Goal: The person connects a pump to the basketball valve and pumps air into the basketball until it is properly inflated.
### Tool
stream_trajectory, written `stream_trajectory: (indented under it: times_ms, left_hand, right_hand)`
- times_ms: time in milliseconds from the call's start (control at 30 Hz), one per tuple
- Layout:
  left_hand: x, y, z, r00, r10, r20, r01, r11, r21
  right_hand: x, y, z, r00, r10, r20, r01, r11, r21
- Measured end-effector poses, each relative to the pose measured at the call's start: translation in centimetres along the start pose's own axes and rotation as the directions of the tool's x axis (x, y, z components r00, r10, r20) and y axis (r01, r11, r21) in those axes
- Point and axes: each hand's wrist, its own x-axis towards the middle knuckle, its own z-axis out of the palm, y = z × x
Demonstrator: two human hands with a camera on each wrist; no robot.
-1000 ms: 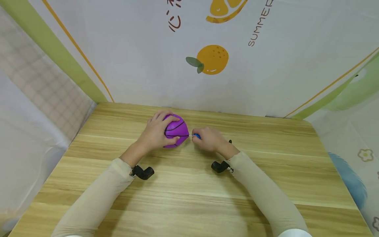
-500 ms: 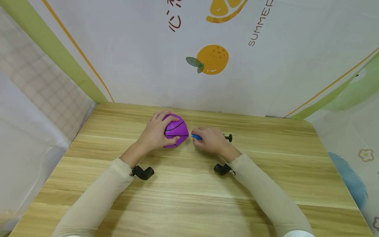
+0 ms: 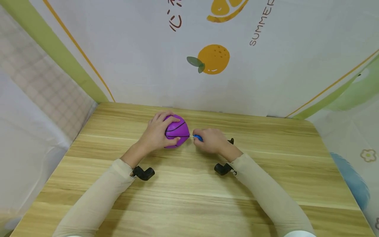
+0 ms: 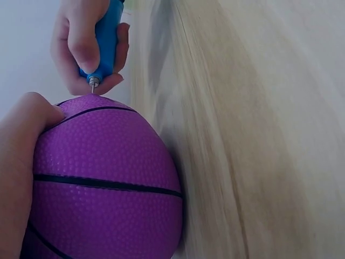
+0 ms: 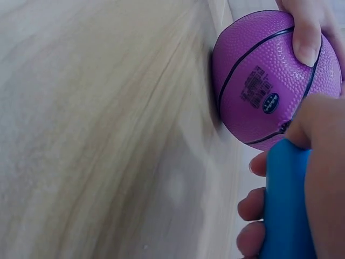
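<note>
My left hand (image 3: 157,131) grips a small purple ball (image 3: 179,130) with black seams, thumb in front and fingers over the top. In the left wrist view the ball (image 4: 113,162) rests on the wooden table, its pebbled skin drawn to a point at the needle. My right hand (image 3: 210,140) holds a blue hand pump (image 3: 197,137); its thin metal needle (image 4: 93,87) enters the ball. Fingers wrap the blue barrel (image 5: 285,199) in the right wrist view. The pump's black handle (image 3: 231,141) shows behind the right hand.
Both wrists carry black camera mounts (image 3: 143,173) that stick out over the wooden table (image 3: 189,197). A white curtain (image 3: 142,59) printed with oranges hangs along the table's back edge. More cloth hangs at both sides.
The pump's black handle slid out to the right behind the right hand, then partly back in. The right hand shifted slightly right. Left hand and ball stay nearly in place.
</note>
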Motion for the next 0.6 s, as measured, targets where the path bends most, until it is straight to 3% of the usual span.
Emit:
stream_trajectory:
  times_ms: [267, 600]
  left_hand:
    - [0.32, 0.1, 0.28, 1.0, 0.001, 0.004, -0.001, 1.0, -0.007]
    - [0.65, 0.31, 0.67, 1.0, 0.007, 0.004, -0.007, 1.0, -0.008]
  right_hand:
    - [-0.43, 0.39, -0.32, 0.997, -0.044, -0.064, 0.039, 0.997, -0.065]
    - [-0.82, 0.75, -0.48, 0.999, -0.01, -0.041, 0.008, 0.999, -0.054]
